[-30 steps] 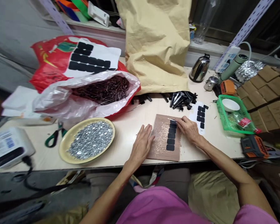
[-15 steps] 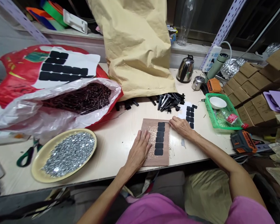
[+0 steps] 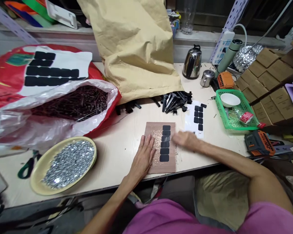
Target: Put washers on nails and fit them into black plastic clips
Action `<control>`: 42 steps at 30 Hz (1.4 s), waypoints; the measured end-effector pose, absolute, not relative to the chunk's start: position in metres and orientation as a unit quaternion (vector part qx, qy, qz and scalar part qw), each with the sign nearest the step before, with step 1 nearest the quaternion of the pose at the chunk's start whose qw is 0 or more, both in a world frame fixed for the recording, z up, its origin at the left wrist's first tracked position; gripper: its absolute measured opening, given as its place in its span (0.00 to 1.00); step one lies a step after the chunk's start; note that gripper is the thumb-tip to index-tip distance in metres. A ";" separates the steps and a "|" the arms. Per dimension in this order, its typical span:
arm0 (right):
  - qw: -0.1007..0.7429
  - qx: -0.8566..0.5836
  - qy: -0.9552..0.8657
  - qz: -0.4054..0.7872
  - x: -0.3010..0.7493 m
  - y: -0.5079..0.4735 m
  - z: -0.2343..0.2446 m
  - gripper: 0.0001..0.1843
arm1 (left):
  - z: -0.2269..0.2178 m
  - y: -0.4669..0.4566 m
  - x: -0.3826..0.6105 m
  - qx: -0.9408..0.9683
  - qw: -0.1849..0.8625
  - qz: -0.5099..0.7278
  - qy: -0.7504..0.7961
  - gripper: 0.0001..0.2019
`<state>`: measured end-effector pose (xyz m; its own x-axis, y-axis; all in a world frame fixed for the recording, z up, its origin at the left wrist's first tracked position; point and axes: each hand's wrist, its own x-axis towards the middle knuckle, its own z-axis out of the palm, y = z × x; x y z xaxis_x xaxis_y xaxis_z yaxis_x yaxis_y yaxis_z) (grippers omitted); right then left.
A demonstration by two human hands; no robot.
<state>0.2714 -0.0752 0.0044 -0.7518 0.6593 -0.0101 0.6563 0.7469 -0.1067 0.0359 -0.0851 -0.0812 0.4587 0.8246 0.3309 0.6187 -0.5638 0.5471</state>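
A small brown board (image 3: 169,163) lies at the table's front edge with a column of black pads (image 3: 165,143) on it. My left hand (image 3: 144,156) lies flat on the board's left side, fingers stretched out. Smeared by motion, my right hand (image 3: 185,140) sits at the board's right edge beside the pads; its fingers cannot be made out. A white sheet with more black pads (image 3: 198,117) is just beyond the right hand. A heap of black plastic pieces (image 3: 175,100) sits behind the board.
A yellow dish of silver bits (image 3: 63,164), a clear bag of dark nails (image 3: 63,104), a red bag (image 3: 5,74), scissors (image 3: 26,165) on the left. A brown paper sack (image 3: 134,48), kettle (image 3: 192,62), green basket (image 3: 230,112), orange tool (image 3: 258,143), cardboard boxes (image 3: 268,74).
My right hand slid from the top of the pad column down to the board's right edge and is now blurred. The view shifted; the left hand stayed flat on the board.
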 end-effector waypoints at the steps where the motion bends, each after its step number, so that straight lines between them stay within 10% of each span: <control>1: 0.016 -0.309 -0.949 0.052 0.269 -0.075 0.004 0.15 | -0.081 -0.085 0.036 0.836 0.176 0.292 0.430 0.25; 31: -0.058 -0.487 -0.871 -0.002 0.261 -0.052 0.019 0.16 | -0.079 -0.082 0.038 0.836 0.171 0.291 0.433 0.23; 37: 0.033 -0.448 -0.847 0.283 0.234 -0.114 0.037 0.11 | -0.077 -0.082 0.037 0.831 0.195 0.285 0.437 0.23; 42: -0.035 -0.502 -0.394 0.769 0.198 -0.189 0.012 0.10 | -0.074 -0.081 0.038 0.824 0.215 0.280 0.443 0.23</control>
